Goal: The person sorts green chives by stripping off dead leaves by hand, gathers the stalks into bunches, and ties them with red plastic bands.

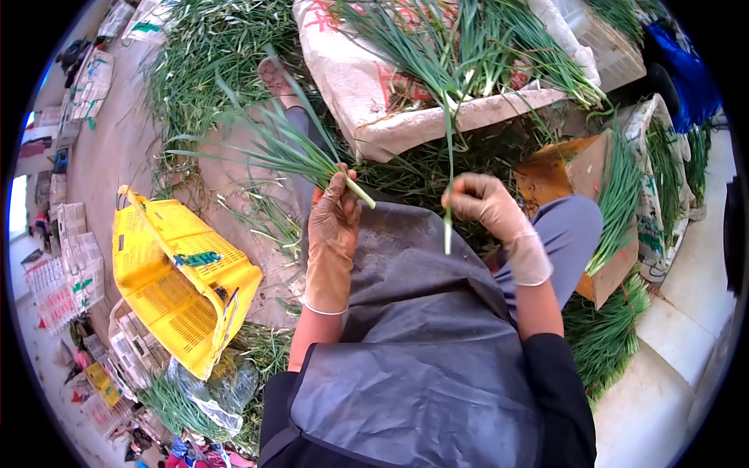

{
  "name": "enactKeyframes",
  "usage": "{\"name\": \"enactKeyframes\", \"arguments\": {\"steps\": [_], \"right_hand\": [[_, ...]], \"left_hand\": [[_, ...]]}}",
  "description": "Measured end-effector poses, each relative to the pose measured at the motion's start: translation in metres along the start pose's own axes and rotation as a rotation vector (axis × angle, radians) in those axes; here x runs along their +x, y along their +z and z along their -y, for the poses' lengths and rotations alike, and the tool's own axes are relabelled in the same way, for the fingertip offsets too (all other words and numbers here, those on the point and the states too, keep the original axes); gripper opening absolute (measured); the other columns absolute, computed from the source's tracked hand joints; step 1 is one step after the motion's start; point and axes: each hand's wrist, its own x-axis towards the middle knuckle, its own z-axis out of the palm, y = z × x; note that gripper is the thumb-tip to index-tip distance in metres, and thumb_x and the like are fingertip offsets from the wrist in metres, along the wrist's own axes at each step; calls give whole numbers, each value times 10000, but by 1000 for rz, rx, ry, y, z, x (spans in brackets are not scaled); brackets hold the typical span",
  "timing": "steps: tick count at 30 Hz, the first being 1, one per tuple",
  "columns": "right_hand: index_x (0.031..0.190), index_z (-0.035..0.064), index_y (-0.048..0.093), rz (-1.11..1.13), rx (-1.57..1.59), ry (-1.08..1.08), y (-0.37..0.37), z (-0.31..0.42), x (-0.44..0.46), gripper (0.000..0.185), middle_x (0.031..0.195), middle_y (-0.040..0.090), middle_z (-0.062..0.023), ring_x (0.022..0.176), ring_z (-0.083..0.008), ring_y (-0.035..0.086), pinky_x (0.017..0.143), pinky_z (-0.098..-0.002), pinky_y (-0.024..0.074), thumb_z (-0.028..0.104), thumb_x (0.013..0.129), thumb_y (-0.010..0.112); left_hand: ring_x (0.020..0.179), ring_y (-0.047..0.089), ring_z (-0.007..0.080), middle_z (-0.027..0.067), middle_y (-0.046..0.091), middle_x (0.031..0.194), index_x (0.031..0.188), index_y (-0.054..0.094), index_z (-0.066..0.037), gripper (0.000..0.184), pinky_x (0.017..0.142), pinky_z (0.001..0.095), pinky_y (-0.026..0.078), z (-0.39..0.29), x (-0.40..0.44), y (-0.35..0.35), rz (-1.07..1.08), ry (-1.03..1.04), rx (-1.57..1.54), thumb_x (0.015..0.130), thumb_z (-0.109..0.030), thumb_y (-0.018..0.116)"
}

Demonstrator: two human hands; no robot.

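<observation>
My left hand (337,209), in a thin stained glove, is closed round a small bunch of green stalks (296,152); their white ends point right and the leaves spread to the upper left. In my right hand (472,199), also gloved, a single long stalk (449,156) is pinched; it hangs upright with its white end down. Beyond both hands, more green stalks (499,47) lie loose on a surface covered with a white sack (335,62). A dark apron (413,327) covers my lap below the hands.
A yellow crate (175,265) lies tipped at the left. Loose leaves (211,54) heap on the floor at the upper left. At the right are a cardboard box (577,171), bundled green stalks (616,203) and a white crate (659,179). White crates (78,257) line the far left.
</observation>
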Motion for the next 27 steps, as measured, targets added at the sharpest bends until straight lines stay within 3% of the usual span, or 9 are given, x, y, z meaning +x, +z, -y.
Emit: {"name": "enactKeyframes", "arguments": {"steps": [3,6,8,12,14,16,18,20,27], "right_hand": [[993,21,600,-516,-1310,-302,-2,-24,10,375,971,596,-173,847,-316,588,743,-400,471,291,748,684],[1066,74,589,-237,-490,-268,44,19,11,435,973,623,-161,862,-305,611,753,-376,481,391,775,653],[1079,78,594,-202,-648,-430,43,23,34,373,958,626,-140,826,-278,621,708,-334,486,290,783,674],[897,71,657,-905,-1379,-325,-45,27,135,338,870,640,-139,863,-282,615,756,-394,477,390,796,608],[876,73,658,-552,-1323,44,-63,41,157,350,909,634,-136,893,-292,598,772,-406,467,406,784,608],[906,93,662,-672,-1520,-94,-70,33,173,320,933,635,-119,922,-293,590,773,-401,464,385,817,569],[917,91,662,-773,-1206,-440,-57,48,144,294,890,639,-122,876,-292,600,767,-406,461,348,855,531],[941,99,657,-725,-1016,-247,-36,47,123,268,799,631,-125,746,-323,593,714,-377,462,309,893,498],[879,6,621,-205,111,-227,26,-27,52,374,574,490,11,544,-67,464,529,-206,365,349,922,479]], "left_hand": [[514,437,49,65,653,887,968,606,-61,160,412,177,283,-3,8,-8,126,-5,37,813,-78,641],[507,433,54,59,651,838,949,604,-55,143,415,176,284,11,12,5,140,10,108,809,-60,635],[497,434,60,54,640,790,903,600,-48,92,413,173,293,13,21,13,107,34,184,812,-38,611],[553,399,75,23,506,706,1050,563,-31,192,401,191,292,-14,41,3,303,67,48,876,-108,536],[568,366,82,-2,450,681,1124,523,-21,259,444,203,304,-23,40,15,380,53,83,887,-126,531],[612,382,88,3,459,726,1192,480,-34,323,511,214,329,-24,50,16,476,19,109,896,-152,532],[634,391,94,8,462,756,1180,472,-41,326,563,223,342,-21,55,24,553,20,127,895,-183,544],[630,387,95,-1,442,732,1116,496,-32,276,544,217,330,-9,42,49,186,-13,122,889,-178,552],[456,394,53,-27,536,669,869,552,-94,146,408,194,254,57,55,42,170,-263,239,810,-156,670]]}}
